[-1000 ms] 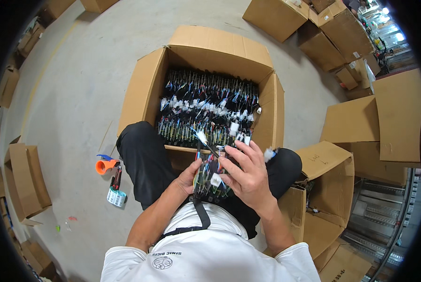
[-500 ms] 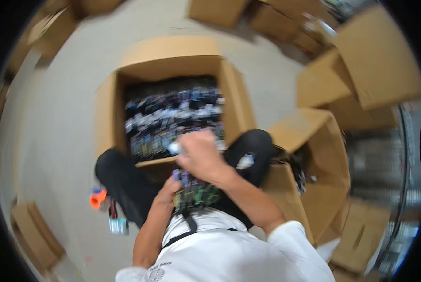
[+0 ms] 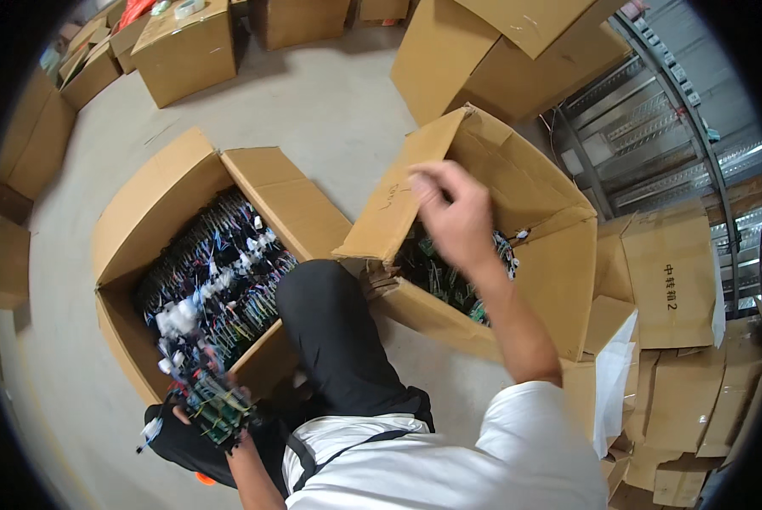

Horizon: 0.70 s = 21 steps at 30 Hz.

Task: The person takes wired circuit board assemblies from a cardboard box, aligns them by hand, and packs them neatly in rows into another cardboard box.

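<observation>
A bundle of green circuit boards (image 3: pixel 219 406) with wires and white connectors is gripped in my left hand (image 3: pixel 238 438), low at the left over my bent leg. The fingers are partly hidden behind the boards. To the right, my right hand (image 3: pixel 457 212) hovers over an open carton (image 3: pixel 559 268), its thumb and forefinger apart and nothing visible in it. Loose circuit boards (image 3: pixel 440 276) lie inside that carton, partly covered by my hand and forearm. At the left, another open carton (image 3: pixel 155 183) holds tightly packed rows of circuit boards (image 3: pixel 249 272) with wires.
My bent knee (image 3: pixel 325 297) stands between the two cartons. Closed cartons (image 3: pixel 185 55) line the far floor, with a large box (image 3: pixel 444 51) behind the right carton. Metal racking (image 3: pixel 644 127) stands at the far right, and flattened cardboard (image 3: pixel 674 399) is stacked at the right.
My view has turned right. My right hand has moved from the boards near my lap to above the right carton. My left hand still holds the boards.
</observation>
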{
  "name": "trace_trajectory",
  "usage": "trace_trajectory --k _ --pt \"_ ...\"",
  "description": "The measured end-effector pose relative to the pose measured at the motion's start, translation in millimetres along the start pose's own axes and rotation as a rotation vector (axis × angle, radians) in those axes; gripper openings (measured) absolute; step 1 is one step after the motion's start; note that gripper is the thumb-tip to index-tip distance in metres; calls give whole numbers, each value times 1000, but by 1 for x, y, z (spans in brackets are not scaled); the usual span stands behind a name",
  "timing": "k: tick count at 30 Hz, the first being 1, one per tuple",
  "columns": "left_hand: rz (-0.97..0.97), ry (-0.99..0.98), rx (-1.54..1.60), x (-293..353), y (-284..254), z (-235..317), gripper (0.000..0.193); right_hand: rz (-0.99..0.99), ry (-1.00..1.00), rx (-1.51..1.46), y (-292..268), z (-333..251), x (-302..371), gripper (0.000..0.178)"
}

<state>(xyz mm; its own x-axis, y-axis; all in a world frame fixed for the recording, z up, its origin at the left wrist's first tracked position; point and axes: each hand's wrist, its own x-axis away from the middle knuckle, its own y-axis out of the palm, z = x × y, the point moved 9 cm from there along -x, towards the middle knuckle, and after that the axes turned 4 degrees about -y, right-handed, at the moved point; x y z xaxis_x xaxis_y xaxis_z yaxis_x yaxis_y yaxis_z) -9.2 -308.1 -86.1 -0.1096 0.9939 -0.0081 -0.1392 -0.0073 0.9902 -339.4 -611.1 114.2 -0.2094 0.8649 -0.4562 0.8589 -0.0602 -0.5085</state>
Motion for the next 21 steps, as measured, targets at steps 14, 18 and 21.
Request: trace_trajectory --k 14,18,21 --pt "90 100 -212 -17 2 16 70 -423 -91 291 153 310 65 44" --pt "503 236 -107 6 -54 26 59 -331 -105 -306 131 247 80 42" --pt "421 187 -103 -13 0 -1 76 -321 55 -560 -83 419 185 40"
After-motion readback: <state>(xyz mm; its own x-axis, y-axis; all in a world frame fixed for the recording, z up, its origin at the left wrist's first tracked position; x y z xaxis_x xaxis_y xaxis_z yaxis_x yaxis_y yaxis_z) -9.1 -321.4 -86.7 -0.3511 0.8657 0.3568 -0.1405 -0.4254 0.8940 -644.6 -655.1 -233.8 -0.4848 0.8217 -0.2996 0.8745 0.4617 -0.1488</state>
